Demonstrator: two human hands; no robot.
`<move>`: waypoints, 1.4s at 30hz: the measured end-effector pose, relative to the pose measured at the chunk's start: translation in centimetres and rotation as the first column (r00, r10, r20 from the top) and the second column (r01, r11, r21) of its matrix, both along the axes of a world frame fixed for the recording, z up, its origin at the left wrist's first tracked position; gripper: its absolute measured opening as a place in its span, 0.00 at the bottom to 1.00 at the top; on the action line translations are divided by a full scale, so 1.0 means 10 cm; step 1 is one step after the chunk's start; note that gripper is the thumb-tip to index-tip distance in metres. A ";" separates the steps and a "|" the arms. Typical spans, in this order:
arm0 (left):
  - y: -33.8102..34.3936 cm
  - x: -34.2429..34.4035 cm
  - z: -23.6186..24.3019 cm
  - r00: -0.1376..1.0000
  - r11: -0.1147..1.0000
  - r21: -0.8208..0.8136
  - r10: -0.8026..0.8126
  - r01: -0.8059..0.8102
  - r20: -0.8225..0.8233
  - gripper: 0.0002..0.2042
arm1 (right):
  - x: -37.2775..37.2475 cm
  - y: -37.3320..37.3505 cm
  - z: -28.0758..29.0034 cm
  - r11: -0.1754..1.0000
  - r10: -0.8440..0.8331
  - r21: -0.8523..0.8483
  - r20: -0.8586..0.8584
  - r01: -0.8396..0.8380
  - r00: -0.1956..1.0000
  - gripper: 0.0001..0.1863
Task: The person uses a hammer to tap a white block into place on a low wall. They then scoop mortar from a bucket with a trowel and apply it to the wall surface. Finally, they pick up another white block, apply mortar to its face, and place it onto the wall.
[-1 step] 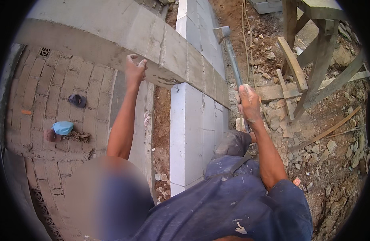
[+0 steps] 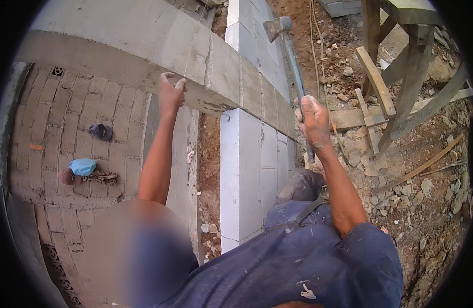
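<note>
My right hand [image 2: 314, 123] is wrapped round the grey handle of a hatchet [image 2: 294, 64]. Its metal head, flared on one side and blocky on the other, is raised over the edge of the pale block wall [image 2: 253, 159]. Beside the side face of the grey concrete beam [image 2: 149, 36], my left hand [image 2: 172, 95] is closed, thumb and forefinger at a thin string [image 2: 193, 45]. The string runs up from these fingertips across the beam's top. Below the beam, a bit of string or wire sticks out at the corner of the pale wall.
Wooden scaffolding [image 2: 408, 77] stands at the right above rubble [image 2: 406, 197]. A thin hose or cable [image 2: 312, 41] lies along the dirt. Far below left, a dark cap [image 2: 100, 132] and a light-blue item [image 2: 83, 167] rest against block masonry [image 2: 52, 128].
The hatchet and my right hand have moved up and slightly left, the head tilting more. My left hand is nearly still on the string.
</note>
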State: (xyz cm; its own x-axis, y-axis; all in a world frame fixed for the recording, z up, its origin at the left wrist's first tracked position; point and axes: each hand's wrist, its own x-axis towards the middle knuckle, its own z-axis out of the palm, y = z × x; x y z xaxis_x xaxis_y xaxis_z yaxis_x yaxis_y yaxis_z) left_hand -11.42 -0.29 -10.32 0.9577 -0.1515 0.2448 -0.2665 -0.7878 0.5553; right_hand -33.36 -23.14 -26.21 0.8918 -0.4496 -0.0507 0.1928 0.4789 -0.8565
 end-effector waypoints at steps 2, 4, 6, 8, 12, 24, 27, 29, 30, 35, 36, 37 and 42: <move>0.04 0.07 0.10 1.000 0.999 0.041 0.003 -0.003 0.001 0.19 | 0.44 0.10 0.45 0.980 -0.179 0.131 0.271 0.148 0.946 0.21; 0.08 0.08 0.10 1.000 0.995 0.100 -0.003 0.002 0.004 0.18 | 0.82 0.20 0.84 0.913 -0.374 0.318 0.407 0.254 0.834 0.22; 0.07 0.20 0.09 0.999 0.996 0.082 -0.025 0.028 -0.029 0.19 | 1.23 0.35 1.08 0.798 -0.581 0.469 0.434 0.378 0.688 0.22; -0.07 0.29 0.18 0.998 0.995 0.077 -0.054 0.056 -0.027 0.20 | 1.70 0.75 0.97 0.723 -0.611 0.556 0.236 0.411 0.756 0.22; -0.11 0.28 0.14 0.997 0.989 0.141 -0.032 0.041 -0.066 0.19 | 2.02 1.34 0.35 0.591 0.262 0.782 0.048 -0.199 0.964 0.22; -0.25 0.38 0.12 0.999 0.988 0.148 -0.048 0.047 0.005 0.20 | 2.00 1.28 0.61 0.907 -0.244 0.350 -0.018 0.234 0.970 0.24; -0.11 0.32 0.22 0.999 0.972 0.235 -0.013 0.024 -0.045 0.21 | 1.97 1.33 0.60 0.739 0.350 0.603 0.039 -0.302 0.936 0.24; -0.02 0.25 0.11 0.997 0.979 0.205 0.019 -0.004 -0.071 0.21 | 1.72 0.98 0.65 0.819 0.351 0.492 -0.022 -0.295 0.936 0.24; 0.00 0.24 0.13 0.999 0.984 0.181 0.018 -0.009 -0.048 0.21 | 1.60 0.88 0.79 0.865 0.253 0.451 -0.018 -0.217 0.967 0.24; -0.05 0.28 0.12 0.999 0.986 0.163 -0.016 0.020 -0.027 0.21 | 1.83 0.54 0.90 0.781 -0.579 0.407 0.190 0.473 0.793 0.25; -0.11 0.31 0.11 0.999 0.986 0.159 -0.034 0.040 -0.036 0.21 | 1.94 0.76 0.82 0.758 -0.593 0.426 0.135 0.494 0.794 0.24; -0.20 0.32 0.15 0.998 0.986 0.154 -0.054 0.059 -0.034 0.21 | 1.97 1.14 0.74 0.870 -0.282 0.432 0.043 0.237 0.958 0.24; -0.11 0.26 0.20 0.999 0.988 0.152 -0.009 0.017 -0.053 0.21 | 1.85 0.96 0.69 0.780 0.402 0.540 -0.045 -0.316 0.915 0.23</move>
